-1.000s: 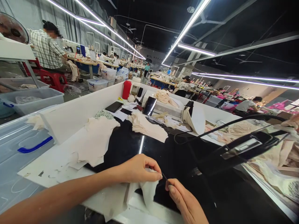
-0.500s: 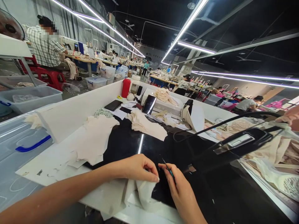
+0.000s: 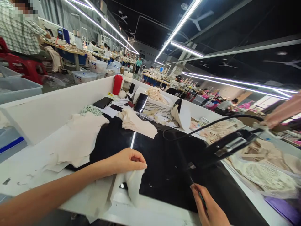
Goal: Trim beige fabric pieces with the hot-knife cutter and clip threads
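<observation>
My left hand (image 3: 128,161) pinches the upper edge of a pale cream cloth piece (image 3: 135,188) between thumb and fingers. The cloth hangs down over the near edge of the black work surface (image 3: 162,160). To the right and nearer the front, my right hand (image 3: 210,207) is closed around a small pointed tool with a teal handle (image 3: 202,200). Its kind is unclear, as fingers cover most of it. The tool is apart from the cloth. Stacks of cut cream cloth, one at the left (image 3: 80,138) and one farther back (image 3: 138,124), lie flat.
A long black device with a cable (image 3: 218,150) reaches over the surface from the right. Behind stand a phone (image 3: 141,102), a black tablet-like slab (image 3: 102,102) and a red bottle (image 3: 117,84). White boards (image 3: 63,110) border the table. Other people work beyond.
My right hand with the tool has moved away from the cloth, to the right and nearer. My left hand still pinches the cloth. The view has swung right.
</observation>
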Action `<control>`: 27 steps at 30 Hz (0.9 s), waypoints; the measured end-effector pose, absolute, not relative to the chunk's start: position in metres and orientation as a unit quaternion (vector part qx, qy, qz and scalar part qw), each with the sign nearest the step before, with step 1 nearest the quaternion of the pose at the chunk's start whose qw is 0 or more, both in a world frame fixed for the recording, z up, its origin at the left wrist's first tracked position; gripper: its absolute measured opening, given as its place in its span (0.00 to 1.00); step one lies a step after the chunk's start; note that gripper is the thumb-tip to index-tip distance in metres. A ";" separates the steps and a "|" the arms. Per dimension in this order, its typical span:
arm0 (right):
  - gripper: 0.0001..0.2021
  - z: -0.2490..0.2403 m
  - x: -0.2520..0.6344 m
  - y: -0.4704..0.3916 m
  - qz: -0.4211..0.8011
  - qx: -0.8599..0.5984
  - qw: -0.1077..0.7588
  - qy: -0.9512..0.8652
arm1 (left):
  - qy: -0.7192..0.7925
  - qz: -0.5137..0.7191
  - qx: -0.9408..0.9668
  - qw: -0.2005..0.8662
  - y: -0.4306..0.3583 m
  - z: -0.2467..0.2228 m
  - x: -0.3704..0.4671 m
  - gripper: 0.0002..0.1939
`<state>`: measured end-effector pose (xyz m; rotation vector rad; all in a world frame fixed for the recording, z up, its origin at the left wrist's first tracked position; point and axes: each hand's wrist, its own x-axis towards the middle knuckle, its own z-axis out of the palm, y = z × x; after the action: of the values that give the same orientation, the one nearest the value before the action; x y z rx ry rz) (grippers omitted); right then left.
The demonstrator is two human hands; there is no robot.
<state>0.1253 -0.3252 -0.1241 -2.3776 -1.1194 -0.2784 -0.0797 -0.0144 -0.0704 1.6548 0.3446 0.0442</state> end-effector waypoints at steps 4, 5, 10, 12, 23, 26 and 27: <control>0.27 -0.126 0.141 -0.321 -0.183 -0.877 0.156 -0.416 | 0.148 0.012 0.736 0.660 -0.014 -0.069 -0.080 0.16; 0.27 -0.127 0.141 -0.316 -0.206 -0.869 0.142 -0.428 | 0.149 0.009 0.736 0.660 -0.014 -0.068 -0.080 0.17; 0.25 -0.130 0.140 -0.292 -0.249 -0.848 0.121 -0.451 | 0.155 0.008 0.719 0.678 -0.015 -0.069 -0.079 0.23; 0.25 -0.125 0.140 -0.289 -0.257 -0.847 0.120 -0.449 | 0.152 0.016 0.709 0.688 -0.015 -0.071 -0.079 0.25; 0.19 -0.097 0.059 -0.264 0.215 -0.744 0.359 -0.520 | 0.188 0.140 0.556 0.797 -0.024 -0.061 -0.083 0.27; 0.30 -0.119 0.042 -0.236 0.317 -0.676 0.447 -0.492 | 0.174 0.147 0.522 0.822 -0.029 -0.062 -0.085 0.28; 0.35 -0.127 0.038 -0.226 0.345 -0.661 0.474 -0.469 | 0.172 0.148 0.519 0.824 -0.031 -0.064 -0.085 0.28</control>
<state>0.0380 -0.2261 -0.1270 -1.6170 -1.1468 0.8448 -0.0848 -0.0308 -0.0639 1.1038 0.3649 0.3152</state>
